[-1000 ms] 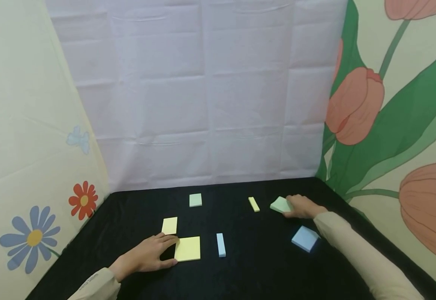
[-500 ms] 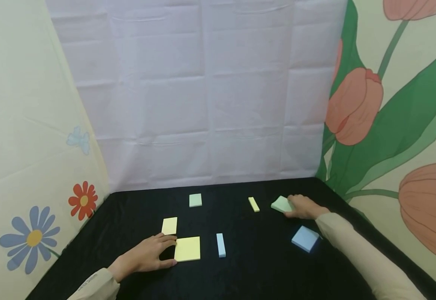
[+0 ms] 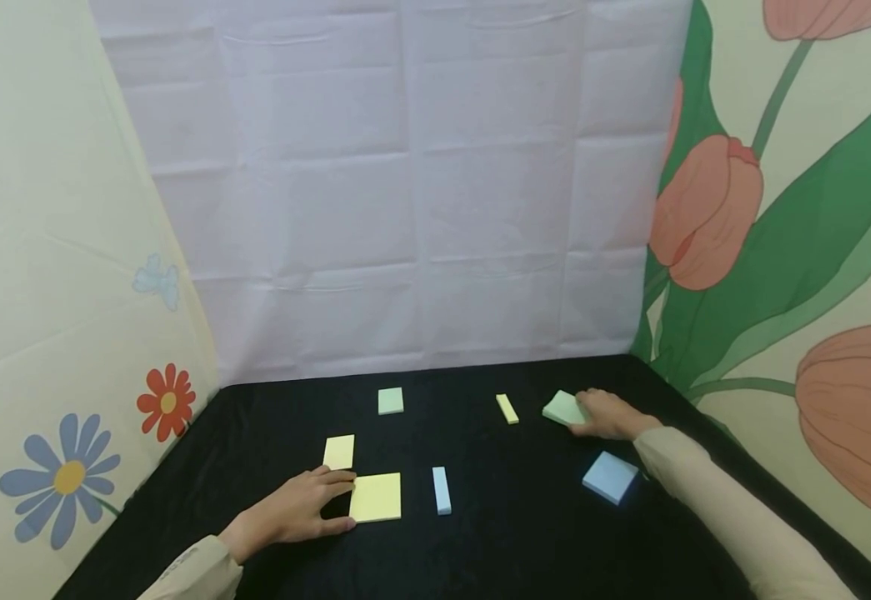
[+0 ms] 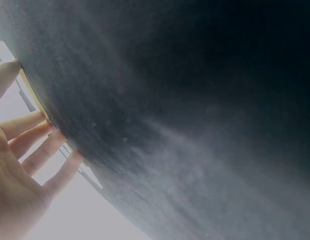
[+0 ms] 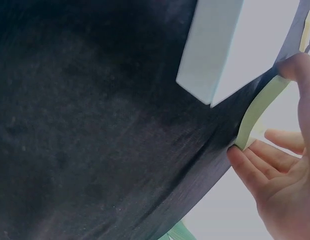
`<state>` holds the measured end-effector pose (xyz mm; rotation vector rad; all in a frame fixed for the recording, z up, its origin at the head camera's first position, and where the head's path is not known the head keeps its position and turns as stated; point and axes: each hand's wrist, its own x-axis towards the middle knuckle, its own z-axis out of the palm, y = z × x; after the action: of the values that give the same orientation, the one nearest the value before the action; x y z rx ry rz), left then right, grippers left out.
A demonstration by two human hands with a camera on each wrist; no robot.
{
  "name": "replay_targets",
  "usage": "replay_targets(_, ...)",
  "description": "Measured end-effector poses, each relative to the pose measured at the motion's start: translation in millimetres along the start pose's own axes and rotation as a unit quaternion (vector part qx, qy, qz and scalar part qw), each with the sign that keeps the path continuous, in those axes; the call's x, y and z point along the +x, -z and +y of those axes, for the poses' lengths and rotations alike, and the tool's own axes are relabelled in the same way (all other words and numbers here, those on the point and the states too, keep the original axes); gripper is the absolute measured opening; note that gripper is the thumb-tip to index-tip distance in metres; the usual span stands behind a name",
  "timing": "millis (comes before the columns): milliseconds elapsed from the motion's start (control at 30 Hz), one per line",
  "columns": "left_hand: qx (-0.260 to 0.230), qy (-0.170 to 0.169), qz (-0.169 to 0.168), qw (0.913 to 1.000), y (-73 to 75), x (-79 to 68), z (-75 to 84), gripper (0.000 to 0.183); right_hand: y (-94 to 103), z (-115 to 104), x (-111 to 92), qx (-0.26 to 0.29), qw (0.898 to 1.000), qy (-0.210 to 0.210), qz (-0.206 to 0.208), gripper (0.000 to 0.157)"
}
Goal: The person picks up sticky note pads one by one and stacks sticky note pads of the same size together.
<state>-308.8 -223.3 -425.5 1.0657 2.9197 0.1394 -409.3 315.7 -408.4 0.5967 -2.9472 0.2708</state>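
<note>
Left hand (image 3: 296,507) on yellow pad (image 3: 378,497); right (image 3: 608,414), green (image 3: 561,407)

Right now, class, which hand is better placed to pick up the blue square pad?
Probably the right hand: the blue square pad lies close by, though it would first release the bent green pad. The left hand is farther off, at the large yellow pad.

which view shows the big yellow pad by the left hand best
The head view: nearly the whole top of the big yellow pad shows, with the left hand at its left edge. The left wrist view shows just its thin edge between thumb and fingers; the right wrist view does not plainly show it.
</note>
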Motion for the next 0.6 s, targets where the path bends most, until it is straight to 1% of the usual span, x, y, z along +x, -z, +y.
replay_targets(200,0.006,-0.006,0.005,1.0,-0.7,-0.9,0.2,0.073,0.1,-2.1,-0.4,-0.002,1.0,0.014,0.009,0.052)
replay_targets(433,0.016,-0.015,0.008,0.9997,0.5,-0.1,1.4,0.069,4.3,-9.2,-3.1,0.002,1.0,0.01,0.004,0.056)
replay_targets(600,0.018,-0.015,0.01,0.9997,2.2,0.6,3.6,0.068,6.2,-11.9,-3.5,0.002,1.0,0.013,0.007,0.057)
